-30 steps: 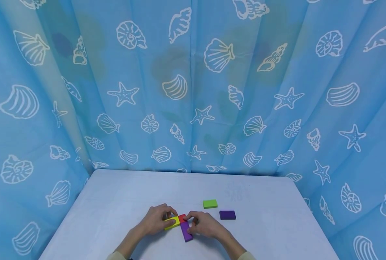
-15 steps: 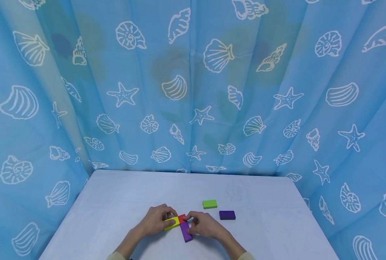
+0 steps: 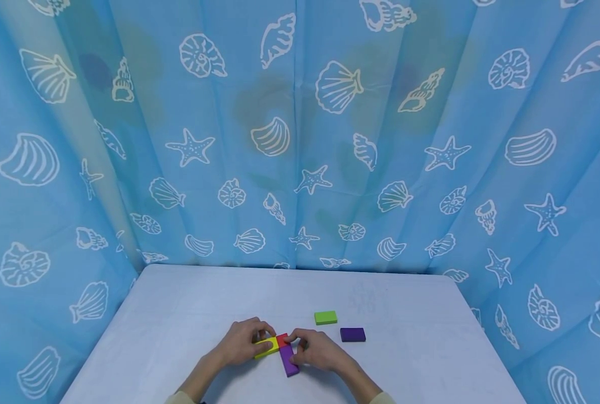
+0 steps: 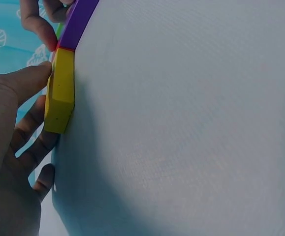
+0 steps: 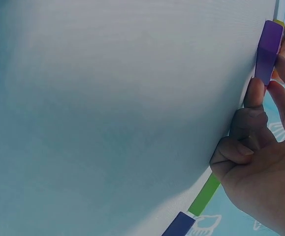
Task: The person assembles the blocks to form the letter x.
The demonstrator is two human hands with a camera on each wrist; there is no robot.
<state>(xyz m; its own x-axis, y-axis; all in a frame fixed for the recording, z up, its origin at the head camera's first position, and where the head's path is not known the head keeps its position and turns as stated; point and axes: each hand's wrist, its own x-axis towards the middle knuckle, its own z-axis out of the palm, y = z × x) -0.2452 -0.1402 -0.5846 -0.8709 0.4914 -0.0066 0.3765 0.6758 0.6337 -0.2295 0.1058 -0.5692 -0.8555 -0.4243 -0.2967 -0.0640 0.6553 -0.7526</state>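
Note:
Three flat blocks lie joined on the table: a yellow block (image 4: 63,81) on the left, a small red block (image 3: 282,339) at the corner, and a purple block (image 3: 290,368) that runs toward the person. My left hand (image 3: 243,341) grips the yellow one, thumb over its top and fingers at its far side. At the other side, my right hand (image 3: 321,350) has its index fingertip at the red block and its thumb against the purple block's right side. In the right wrist view the remaining fingers are curled beside the blocks.
Behind and to the right lie a light green block (image 3: 326,318) and a dark purple block (image 3: 352,335), apart from the joined ones. The white-covered table (image 3: 189,303) ends at a blue curtain (image 3: 300,134) with shell and starfish prints.

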